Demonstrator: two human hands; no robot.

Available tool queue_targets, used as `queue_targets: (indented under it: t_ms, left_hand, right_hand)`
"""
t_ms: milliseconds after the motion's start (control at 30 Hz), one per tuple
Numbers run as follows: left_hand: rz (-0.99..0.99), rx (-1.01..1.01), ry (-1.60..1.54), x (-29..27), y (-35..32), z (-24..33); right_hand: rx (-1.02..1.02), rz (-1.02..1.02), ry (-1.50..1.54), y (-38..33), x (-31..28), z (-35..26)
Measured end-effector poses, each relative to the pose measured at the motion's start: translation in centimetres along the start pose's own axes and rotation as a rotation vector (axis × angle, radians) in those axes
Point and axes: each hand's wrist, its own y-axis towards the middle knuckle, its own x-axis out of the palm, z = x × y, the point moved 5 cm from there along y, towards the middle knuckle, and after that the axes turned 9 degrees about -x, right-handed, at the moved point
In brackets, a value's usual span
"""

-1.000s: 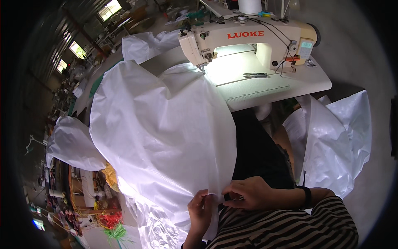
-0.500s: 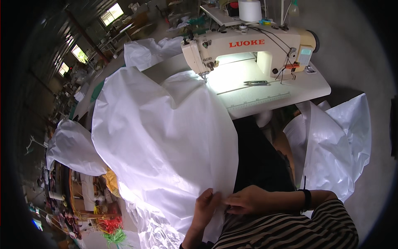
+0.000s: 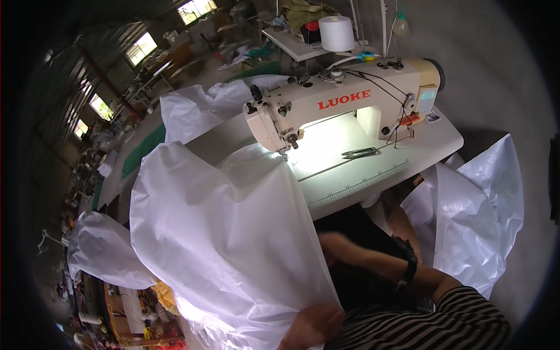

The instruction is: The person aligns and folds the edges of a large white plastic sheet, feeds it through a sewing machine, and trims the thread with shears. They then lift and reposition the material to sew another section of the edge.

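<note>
A large white plastic-looking sheet [image 3: 233,227] hangs from the sewing machine's needle area down over the table edge to my body. Near the bottom of the view, my left hand [image 3: 315,325] is closed on the sheet's lower right edge. My right hand [image 3: 338,248] is higher up, at the sheet's right edge; motion blurs it, and its fingers are hidden or unclear. The white sewing machine [image 3: 344,96] stands ahead with its lamp lit, and the sheet's upper edge lies under the presser foot [image 3: 284,156].
Small thread snips [image 3: 360,153] lie on the machine bed [image 3: 373,175]. A white thread cone [image 3: 337,34] stands behind the machine. More white sheeting hangs at the right [image 3: 478,210], and another bunch lies behind the table's left part [image 3: 198,111].
My right hand has left my left hand and moved up along the sheet's edge. My left hand has shifted lower and slightly right. The machine appears lower in view.
</note>
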Motion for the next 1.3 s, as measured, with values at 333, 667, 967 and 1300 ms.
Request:
queue_targets:
  t_ms: [333,667,967,1300]
  left_hand:
    - [-0.104,-0.007,0.068,-0.4,1.0,-1.9]
    - [-0.024,-0.183,0.236,-0.7,6.6,-9.1]
    - [0.077,-0.329,0.361,-1.3,10.6,-14.3]
    - [0.296,-0.889,0.693,-11.1,2.0,-26.2]
  right_hand:
    - [-0.427,0.292,-1.622,3.9,2.7,-10.6]
    - [-0.347,0.292,-1.669,5.8,1.7,-10.4]
    - [-0.354,0.396,-1.769,11.4,0.9,-11.9]
    - [-0.328,0.346,-1.984,9.6,1.9,-12.1]
